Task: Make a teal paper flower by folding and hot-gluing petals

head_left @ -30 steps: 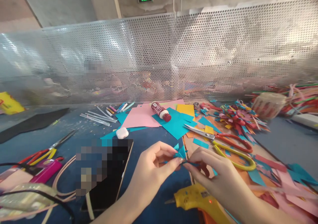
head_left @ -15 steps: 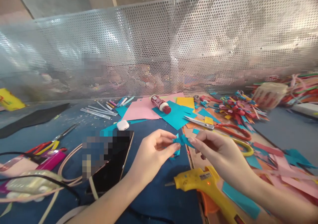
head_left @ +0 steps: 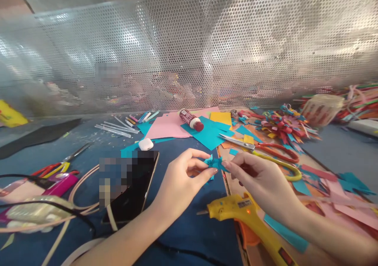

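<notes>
Between both hands, above the table's middle, is a small folded blue paper piece (head_left: 215, 162). My left hand (head_left: 189, 169) pinches its left side between thumb and fingers. The fingertips of my right hand (head_left: 251, 170) grip the right end. Part of the paper is hidden behind the fingers. Just below the hands lies a yellow glue gun (head_left: 236, 207), its nozzle pointing left and a small orange light showing on its body. Scissors (head_left: 260, 148) with red and yellow handles lie beyond my right hand.
A dark phone (head_left: 138, 187) and cables lie left of my left arm. Farther back are a white earbud case (head_left: 145, 144), pink paper (head_left: 167, 126) and a dark red bottle (head_left: 191, 120). Paper scraps (head_left: 339, 195) cover the right side. A perforated metal panel (head_left: 177, 41) stands behind.
Both hands keep hold of the blue paper, which has turned slightly between the fingers. The camera view has tilted down a little, so the exit sign is out of sight.
</notes>
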Action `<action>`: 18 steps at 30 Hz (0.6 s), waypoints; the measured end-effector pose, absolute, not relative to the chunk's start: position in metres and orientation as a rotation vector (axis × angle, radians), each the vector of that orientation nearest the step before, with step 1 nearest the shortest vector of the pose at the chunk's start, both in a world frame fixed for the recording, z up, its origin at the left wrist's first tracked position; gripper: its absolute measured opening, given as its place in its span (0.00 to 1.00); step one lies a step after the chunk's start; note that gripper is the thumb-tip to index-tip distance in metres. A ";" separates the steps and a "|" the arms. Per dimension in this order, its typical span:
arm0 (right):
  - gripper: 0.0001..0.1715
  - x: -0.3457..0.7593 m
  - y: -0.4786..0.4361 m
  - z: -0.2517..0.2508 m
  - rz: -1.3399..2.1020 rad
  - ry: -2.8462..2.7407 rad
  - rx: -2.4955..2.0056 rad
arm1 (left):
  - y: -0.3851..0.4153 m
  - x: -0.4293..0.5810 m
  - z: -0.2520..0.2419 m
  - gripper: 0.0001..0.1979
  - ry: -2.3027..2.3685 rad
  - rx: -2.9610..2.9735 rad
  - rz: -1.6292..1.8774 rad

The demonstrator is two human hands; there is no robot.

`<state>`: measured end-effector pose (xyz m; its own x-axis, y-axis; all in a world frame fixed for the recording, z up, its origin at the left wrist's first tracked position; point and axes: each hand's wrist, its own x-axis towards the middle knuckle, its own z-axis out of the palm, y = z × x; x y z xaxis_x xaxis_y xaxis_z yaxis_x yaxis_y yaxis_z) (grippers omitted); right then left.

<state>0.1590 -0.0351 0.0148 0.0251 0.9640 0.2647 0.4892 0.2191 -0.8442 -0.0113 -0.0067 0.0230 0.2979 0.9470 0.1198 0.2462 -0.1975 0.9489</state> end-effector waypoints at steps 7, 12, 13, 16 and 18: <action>0.19 0.157 -0.036 0.015 0.616 -1.611 -1.413 | -0.007 -0.012 0.024 0.11 1.096 1.652 0.955; 0.19 0.155 -0.036 0.016 0.570 -1.643 -1.413 | -0.007 -0.012 0.024 0.12 1.088 1.626 0.952; 0.19 0.155 -0.036 0.016 0.561 -1.643 -1.410 | -0.007 -0.012 0.024 0.12 1.089 1.615 0.948; 0.19 0.155 -0.035 0.012 0.551 -1.633 -1.408 | -0.006 -0.012 0.024 0.13 1.086 1.578 0.937; 0.19 0.154 -0.036 0.010 0.565 -1.622 -1.411 | -0.006 -0.012 0.024 0.13 1.084 1.567 0.936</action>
